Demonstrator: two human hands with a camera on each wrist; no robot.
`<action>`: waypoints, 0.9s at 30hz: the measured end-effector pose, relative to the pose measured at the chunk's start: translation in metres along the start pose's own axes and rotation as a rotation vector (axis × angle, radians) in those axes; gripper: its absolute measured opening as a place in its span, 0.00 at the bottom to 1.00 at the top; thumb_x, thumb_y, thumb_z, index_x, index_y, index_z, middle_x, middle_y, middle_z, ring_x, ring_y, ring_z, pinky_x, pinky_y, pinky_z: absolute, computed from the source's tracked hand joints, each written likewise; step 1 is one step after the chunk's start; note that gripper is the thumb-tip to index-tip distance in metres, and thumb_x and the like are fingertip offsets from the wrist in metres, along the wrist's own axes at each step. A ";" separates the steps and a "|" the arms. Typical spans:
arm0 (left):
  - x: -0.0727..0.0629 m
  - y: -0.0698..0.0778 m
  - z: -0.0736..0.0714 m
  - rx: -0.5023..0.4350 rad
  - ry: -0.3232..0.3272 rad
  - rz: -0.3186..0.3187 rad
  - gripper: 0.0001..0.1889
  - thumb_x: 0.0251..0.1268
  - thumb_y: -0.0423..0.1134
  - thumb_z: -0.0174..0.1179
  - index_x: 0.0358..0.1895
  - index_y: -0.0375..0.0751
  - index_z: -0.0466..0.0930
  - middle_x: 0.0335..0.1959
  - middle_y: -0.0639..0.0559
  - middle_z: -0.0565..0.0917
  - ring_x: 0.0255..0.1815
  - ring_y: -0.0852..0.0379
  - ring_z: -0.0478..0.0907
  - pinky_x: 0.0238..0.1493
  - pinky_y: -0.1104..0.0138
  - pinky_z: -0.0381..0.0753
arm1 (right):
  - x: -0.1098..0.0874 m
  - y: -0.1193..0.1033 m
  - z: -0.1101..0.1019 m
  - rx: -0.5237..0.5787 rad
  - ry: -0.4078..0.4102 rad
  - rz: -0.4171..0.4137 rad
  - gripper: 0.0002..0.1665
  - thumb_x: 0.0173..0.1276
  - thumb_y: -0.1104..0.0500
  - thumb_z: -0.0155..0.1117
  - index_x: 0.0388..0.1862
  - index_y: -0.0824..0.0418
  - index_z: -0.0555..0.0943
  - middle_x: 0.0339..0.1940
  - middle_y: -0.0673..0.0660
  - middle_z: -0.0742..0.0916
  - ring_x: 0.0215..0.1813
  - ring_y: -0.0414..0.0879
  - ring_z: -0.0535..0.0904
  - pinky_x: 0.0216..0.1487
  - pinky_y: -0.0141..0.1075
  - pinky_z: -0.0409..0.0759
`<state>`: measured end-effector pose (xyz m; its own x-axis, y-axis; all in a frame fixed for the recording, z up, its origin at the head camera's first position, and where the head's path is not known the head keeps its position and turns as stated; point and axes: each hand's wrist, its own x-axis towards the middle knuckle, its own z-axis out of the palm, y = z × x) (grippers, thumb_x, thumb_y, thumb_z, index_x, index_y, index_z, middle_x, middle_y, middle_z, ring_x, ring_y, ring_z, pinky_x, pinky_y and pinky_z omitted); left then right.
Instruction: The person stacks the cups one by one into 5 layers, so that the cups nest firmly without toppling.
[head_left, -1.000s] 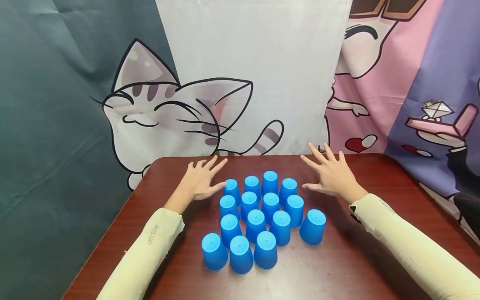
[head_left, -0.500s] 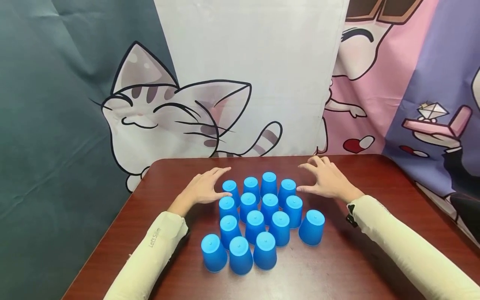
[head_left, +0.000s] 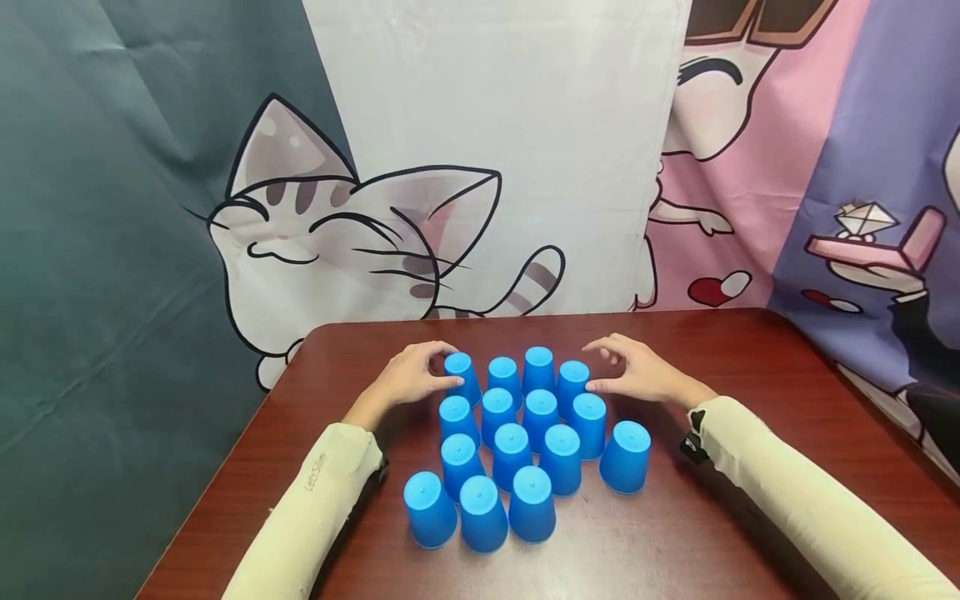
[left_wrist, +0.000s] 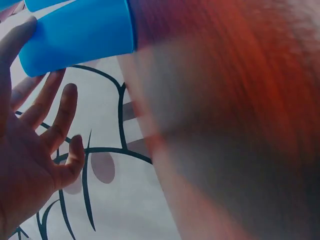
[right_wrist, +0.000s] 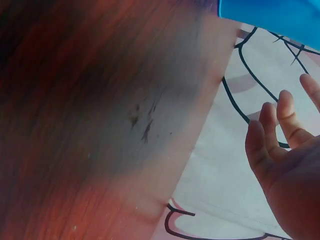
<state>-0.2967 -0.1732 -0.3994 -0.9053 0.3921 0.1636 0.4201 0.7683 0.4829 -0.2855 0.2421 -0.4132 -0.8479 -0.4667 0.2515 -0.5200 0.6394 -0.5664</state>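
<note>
Upside-down blue cups stand in rough rows on the table. My left hand (head_left: 411,373) is at the back-left cup (head_left: 462,379), thumb on its near side and fingers curved behind its top. In the left wrist view, the thumb and fingertips of the left hand (left_wrist: 35,135) meet the sides of that cup (left_wrist: 80,37), while the little finger is free. My right hand (head_left: 637,371) is beside the back-right cup (head_left: 573,385), thumb near its side and fingers loosely bent. The right wrist view shows the fingers of the right hand (right_wrist: 285,165) apart from a blue cup (right_wrist: 275,17).
Several other cups, including a front one (head_left: 483,512) and a separate one at the right (head_left: 626,457), stand on the brown table (head_left: 675,542). A printed cloth (head_left: 570,125) with a cartoon cat hangs behind the far edge.
Both hands have lowered from spread fingers above the table and come inward. The left fingers have closed round the back-left cup; the right hand has neared the back-right one. The cups keep their places.
</note>
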 end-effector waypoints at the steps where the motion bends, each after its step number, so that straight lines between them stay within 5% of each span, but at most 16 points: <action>1: 0.001 0.000 0.000 -0.003 0.014 -0.014 0.29 0.57 0.60 0.69 0.60 0.54 0.78 0.49 0.55 0.82 0.46 0.55 0.78 0.44 0.55 0.82 | 0.000 0.000 0.001 0.010 0.002 -0.006 0.38 0.54 0.43 0.78 0.62 0.53 0.77 0.43 0.54 0.79 0.46 0.50 0.74 0.43 0.42 0.79; 9: 0.014 -0.002 0.003 -0.096 0.093 -0.122 0.30 0.58 0.60 0.68 0.62 0.52 0.77 0.49 0.50 0.82 0.47 0.51 0.77 0.43 0.54 0.81 | 0.003 0.001 0.007 0.060 -0.004 -0.043 0.32 0.54 0.47 0.80 0.58 0.51 0.81 0.41 0.50 0.80 0.45 0.47 0.74 0.44 0.42 0.78; 15: 0.027 -0.005 0.004 -0.232 0.164 -0.142 0.29 0.60 0.54 0.69 0.61 0.45 0.77 0.48 0.46 0.83 0.47 0.49 0.78 0.42 0.57 0.82 | 0.004 0.001 0.009 0.134 -0.026 -0.025 0.26 0.58 0.51 0.77 0.55 0.52 0.82 0.43 0.52 0.82 0.47 0.49 0.76 0.45 0.43 0.79; 27: 0.049 -0.016 0.003 -0.324 0.193 -0.247 0.30 0.61 0.50 0.69 0.64 0.41 0.75 0.63 0.41 0.76 0.64 0.41 0.71 0.62 0.46 0.73 | 0.005 0.000 0.011 0.191 -0.066 -0.007 0.25 0.59 0.52 0.77 0.55 0.54 0.82 0.43 0.51 0.83 0.48 0.51 0.78 0.46 0.42 0.80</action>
<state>-0.3474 -0.1644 -0.4018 -0.9841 0.0921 0.1521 0.1763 0.6165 0.7673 -0.2889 0.2332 -0.4205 -0.8325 -0.5135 0.2079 -0.4915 0.5113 -0.7050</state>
